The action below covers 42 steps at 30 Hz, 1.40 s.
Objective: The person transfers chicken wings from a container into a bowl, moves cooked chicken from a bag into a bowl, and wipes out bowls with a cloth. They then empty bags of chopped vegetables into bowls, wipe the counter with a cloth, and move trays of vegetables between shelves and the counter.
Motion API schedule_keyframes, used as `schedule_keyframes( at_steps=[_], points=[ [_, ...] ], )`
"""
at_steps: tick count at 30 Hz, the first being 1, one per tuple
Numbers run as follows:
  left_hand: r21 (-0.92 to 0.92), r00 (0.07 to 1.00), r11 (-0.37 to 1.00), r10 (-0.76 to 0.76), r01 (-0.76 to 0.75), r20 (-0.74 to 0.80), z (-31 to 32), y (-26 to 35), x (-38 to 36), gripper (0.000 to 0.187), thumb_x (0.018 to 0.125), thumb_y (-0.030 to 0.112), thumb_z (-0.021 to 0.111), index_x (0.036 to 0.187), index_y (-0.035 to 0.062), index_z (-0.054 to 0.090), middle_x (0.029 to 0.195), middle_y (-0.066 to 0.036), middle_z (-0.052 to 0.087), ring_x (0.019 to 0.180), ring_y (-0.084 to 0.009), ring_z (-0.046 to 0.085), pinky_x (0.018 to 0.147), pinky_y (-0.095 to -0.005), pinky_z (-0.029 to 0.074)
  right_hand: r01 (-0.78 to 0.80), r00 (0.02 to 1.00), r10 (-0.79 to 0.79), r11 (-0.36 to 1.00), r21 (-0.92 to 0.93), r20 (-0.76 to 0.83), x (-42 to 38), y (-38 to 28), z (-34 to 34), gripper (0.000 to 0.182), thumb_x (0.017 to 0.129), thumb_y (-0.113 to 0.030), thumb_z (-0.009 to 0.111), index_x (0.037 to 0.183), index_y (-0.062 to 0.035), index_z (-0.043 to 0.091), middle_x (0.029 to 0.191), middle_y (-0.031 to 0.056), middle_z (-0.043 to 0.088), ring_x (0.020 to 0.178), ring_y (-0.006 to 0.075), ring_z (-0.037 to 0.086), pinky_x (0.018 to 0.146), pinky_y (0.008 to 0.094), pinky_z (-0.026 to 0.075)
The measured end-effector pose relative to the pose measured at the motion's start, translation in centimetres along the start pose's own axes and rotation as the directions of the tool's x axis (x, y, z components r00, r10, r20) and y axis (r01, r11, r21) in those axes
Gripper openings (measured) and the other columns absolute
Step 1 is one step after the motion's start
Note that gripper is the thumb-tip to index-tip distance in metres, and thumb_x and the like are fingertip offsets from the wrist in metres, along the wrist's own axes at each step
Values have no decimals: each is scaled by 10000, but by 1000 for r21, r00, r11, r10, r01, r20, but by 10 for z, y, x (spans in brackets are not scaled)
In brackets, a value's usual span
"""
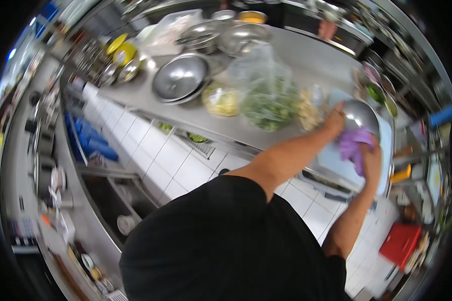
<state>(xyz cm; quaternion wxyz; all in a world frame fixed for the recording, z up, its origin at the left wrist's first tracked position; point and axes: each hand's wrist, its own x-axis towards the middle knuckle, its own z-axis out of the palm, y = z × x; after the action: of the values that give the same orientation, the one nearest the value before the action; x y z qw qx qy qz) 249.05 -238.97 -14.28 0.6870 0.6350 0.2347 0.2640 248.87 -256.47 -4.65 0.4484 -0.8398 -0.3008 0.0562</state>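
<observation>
My left hand [336,120] is closed on the near-left rim of a shiny metal bowl [362,116], which is tilted so its inside shows. Bunched in my right hand [370,151] is a purple cloth [354,144], pressed at the bowl's lower edge. Both hands are above a pale blue cutting board [331,159] at the right end of the steel counter. Just left of the board lie pale yellowish pieces [308,111], apparently in clear plastic. A clear bag of green leafy vegetables [270,103] stands beside them.
Farther left on the steel counter [306,50] are a bag of yellow pieces [221,99], stacked metal bowls [180,78] and yellow bowls [124,53]. A red box [401,245] sits low at right. Another person's hand [327,29] shows across the counter.
</observation>
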Motion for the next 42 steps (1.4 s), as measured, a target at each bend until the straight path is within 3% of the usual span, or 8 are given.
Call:
schedule_keyframes(
  at_steps=[2, 6, 12, 16, 24, 35, 38, 42],
  points=[
    [161, 983, 971, -182, 179, 5, -18, 44, -18, 412, 907, 212, 578, 1306, 122, 528, 1327, -206, 503, 1238, -294, 470, 1043, -354, 349, 49, 998, -51, 996, -76, -34, -3, -24, -32, 338, 869, -143, 530, 1174, -6, 579, 983, 108, 642, 887, 171, 576, 798, 294, 450],
    [420, 818, 717, 561, -556, 125, -177, 106, -3, 308, 851, 310, 640, 1130, 183, 665, 1075, -154, 656, 1000, -278, 625, 922, -368, 461, -37, 973, 52, 997, 70, -223, -17, 27, -55, 382, 906, -239, 544, 1221, -23, 553, 1038, 65, 601, 926, 163, 535, 832, 284, 418],
    [800, 661, 90, 512, 593, -548, -576, 107, -29, 717, 695, 488, 756, 1172, -13, 569, 1210, -200, 576, 1130, -326, 547, 923, -436, 446, 13, 813, 180, 945, 326, -554, -66, 17, -51, 507, 916, -333, 570, 1266, 29, 517, 1157, 122, 580, 1012, 196, 542, 904, 314, 415],
    [726, 751, 228, -40, 649, -659, -666, 72, -53, 528, 785, 360, 627, 1171, 3, 580, 1150, -244, 605, 1101, -380, 568, 904, -438, 470, 79, 794, 202, 901, 426, -574, -43, -38, -3, 534, 904, -348, 594, 1281, 21, 508, 1194, 152, 564, 1032, 221, 557, 903, 318, 437],
    [499, 774, 864, 274, 63, -570, -670, 94, -36, 379, 818, 149, 521, 1158, 28, 637, 1005, -221, 666, 914, -262, 645, 863, -338, 471, 220, 949, -115, 909, 354, -295, 13, -136, 124, 362, 937, -221, 559, 1209, 17, 562, 1123, 79, 614, 988, 143, 551, 893, 261, 418],
    [-453, 844, 813, 85, -366, -529, -508, 170, -70, 403, 969, 128, 474, 1364, 54, 434, 1265, -96, 533, 1127, -210, 526, 926, -345, 457, 477, 865, -496, 858, 192, 71, 79, -361, 401, 369, 914, -318, 535, 1192, -78, 570, 1014, 193, 665, 917, 316, 655, 804, 398, 494],
    [-440, 849, 798, 160, -412, -504, -500, 160, -62, 358, 982, 176, 466, 1311, 34, 465, 1187, -89, 561, 1107, -205, 528, 894, -376, 479, 703, 709, -705, 708, -69, -17, 43, -356, 477, 288, 887, -260, 532, 1100, -79, 601, 1079, 202, 633, 1017, 378, 599, 908, 473, 443],
    [-264, 773, 885, 152, -384, -615, -530, 179, -79, 377, 963, 225, 519, 1286, 33, 489, 1127, -76, 595, 986, -204, 585, 850, -364, 490, 762, 235, -638, 589, 268, 733, 32, -346, 412, 222, 808, -207, 559, 948, -63, 655, 1123, 230, 588, 1032, 371, 586, 910, 492, 444]
  ],
)
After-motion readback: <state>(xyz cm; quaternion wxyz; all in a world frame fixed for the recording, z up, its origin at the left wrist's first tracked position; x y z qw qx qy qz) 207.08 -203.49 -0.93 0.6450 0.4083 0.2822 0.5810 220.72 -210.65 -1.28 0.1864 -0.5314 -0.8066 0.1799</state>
